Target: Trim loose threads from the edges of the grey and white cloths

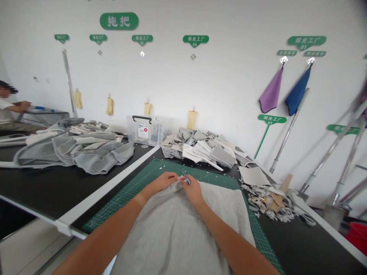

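A large light-grey cloth (177, 233) lies over the green cutting mat (120, 202) and hangs toward me past the near edge. My left hand (166, 180) pinches the far edge of this cloth, fingers closed. Close beside it, my right hand (193, 190) is closed around small thread snips (187, 180) with a blue part showing. Their metal tips point up and away, next to the left fingertips at the cloth's edge. Whether the blades touch the cloth I cannot tell.
Grey cloths are heaped at the left (94, 149) and behind the mat (200, 147). A clear plastic box (143, 131) stands between these heaps. Scraps (269, 204) pile up at the right. Mop poles (289, 130) lean on the wall. A person (11, 109) sits far left.
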The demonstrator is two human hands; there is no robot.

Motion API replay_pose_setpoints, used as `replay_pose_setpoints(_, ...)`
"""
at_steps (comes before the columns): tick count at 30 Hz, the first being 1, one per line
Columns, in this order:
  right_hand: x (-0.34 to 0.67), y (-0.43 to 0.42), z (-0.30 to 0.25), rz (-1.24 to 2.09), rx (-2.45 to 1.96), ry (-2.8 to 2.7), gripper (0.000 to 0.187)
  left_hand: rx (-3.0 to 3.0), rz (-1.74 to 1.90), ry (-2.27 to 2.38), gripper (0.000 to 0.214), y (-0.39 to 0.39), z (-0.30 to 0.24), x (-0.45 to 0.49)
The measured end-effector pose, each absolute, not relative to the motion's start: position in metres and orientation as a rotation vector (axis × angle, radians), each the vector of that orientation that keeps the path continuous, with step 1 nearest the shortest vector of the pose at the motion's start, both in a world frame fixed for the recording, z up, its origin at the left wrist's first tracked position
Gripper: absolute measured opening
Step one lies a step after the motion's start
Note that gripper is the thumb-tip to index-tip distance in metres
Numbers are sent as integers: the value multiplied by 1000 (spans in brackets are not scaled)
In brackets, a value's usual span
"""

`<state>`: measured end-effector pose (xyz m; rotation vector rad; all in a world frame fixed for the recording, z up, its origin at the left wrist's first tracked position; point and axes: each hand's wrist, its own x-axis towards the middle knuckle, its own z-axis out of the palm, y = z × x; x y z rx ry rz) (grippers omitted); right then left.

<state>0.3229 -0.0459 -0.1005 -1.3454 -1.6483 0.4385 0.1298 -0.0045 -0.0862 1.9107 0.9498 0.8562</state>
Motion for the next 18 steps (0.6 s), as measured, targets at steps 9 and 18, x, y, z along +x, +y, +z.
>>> replay_pose_setpoints(9, 322, -47, -101, 429, -1333, -1649, 17, 1931, 795, 947, 50, -12, -77, 129)
replay_pose_setpoints(18, 323, -47, -101, 457, -1334, -1636, 16, 2027, 769, 976, 47, -1, -89, 128)
